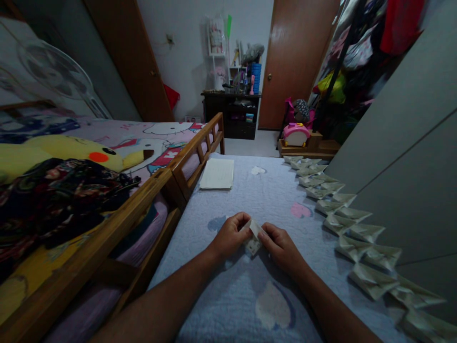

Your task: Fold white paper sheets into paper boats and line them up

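Observation:
My left hand [230,236] and my right hand [282,245] meet over a pale blue quilted bed cover [250,295]. Both pinch a small folded piece of paper [254,238] that rests low on the cover between them. My fingers are curled around its edges. A flat stack of paper sheets [217,174] lies further away on the cover, near the wooden rail.
A row of several folded paper pieces [352,228] runs along the right side by a grey wardrobe [410,157]. A wooden bed rail [157,190] and a second bed with a yellow plush toy [71,150] are on the left. A dark desk [233,114] and a door [296,62] stand behind.

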Demonstrator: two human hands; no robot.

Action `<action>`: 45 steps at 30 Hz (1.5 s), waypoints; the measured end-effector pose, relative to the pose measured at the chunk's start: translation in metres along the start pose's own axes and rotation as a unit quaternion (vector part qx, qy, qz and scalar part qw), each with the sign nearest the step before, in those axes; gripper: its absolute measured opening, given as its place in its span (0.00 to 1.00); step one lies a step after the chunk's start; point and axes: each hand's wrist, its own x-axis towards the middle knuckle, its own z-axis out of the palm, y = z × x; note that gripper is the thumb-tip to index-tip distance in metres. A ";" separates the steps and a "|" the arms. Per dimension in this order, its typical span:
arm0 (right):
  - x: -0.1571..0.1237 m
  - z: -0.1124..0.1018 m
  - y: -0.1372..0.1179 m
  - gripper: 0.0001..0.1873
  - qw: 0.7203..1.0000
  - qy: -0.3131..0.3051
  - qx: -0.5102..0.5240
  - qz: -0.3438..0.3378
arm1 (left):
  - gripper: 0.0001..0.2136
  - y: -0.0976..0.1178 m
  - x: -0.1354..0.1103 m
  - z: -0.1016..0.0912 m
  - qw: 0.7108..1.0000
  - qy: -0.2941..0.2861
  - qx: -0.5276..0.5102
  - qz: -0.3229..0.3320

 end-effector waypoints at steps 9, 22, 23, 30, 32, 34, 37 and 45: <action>0.001 0.000 0.001 0.16 1.000 -0.019 -0.008 -0.013 | 0.10 0.004 -0.002 0.000 0.998 -0.008 0.060 -0.008; 0.002 0.001 0.004 0.15 0.998 -0.048 -0.036 -0.020 | 0.16 0.002 -0.002 0.000 0.999 -0.018 0.044 -0.012; 0.002 0.001 0.005 0.15 0.998 -0.047 -0.038 -0.018 | 0.18 0.002 -0.002 0.001 0.999 -0.017 0.034 -0.015; 0.003 0.000 0.000 0.18 0.999 -0.034 -0.028 0.004 | 0.24 0.004 -0.002 0.000 1.000 0.009 -0.011 -0.008; 0.003 0.000 -0.001 0.18 0.999 -0.028 -0.019 0.010 | 0.23 0.005 -0.002 -0.002 1.000 -0.008 -0.004 -0.003; 0.003 0.000 -0.001 0.19 1.000 -0.021 -0.016 0.012 | 0.20 0.004 -0.002 -0.003 1.000 -0.017 0.016 0.003; 0.002 0.000 0.001 0.19 1.000 -0.018 -0.018 0.016 | 0.17 0.003 -0.002 -0.003 0.999 -0.006 0.042 0.005; 0.002 0.001 0.001 0.17 1.000 -0.002 -0.014 0.009 | 0.16 0.000 0.000 -0.002 1.000 -0.006 0.024 -0.001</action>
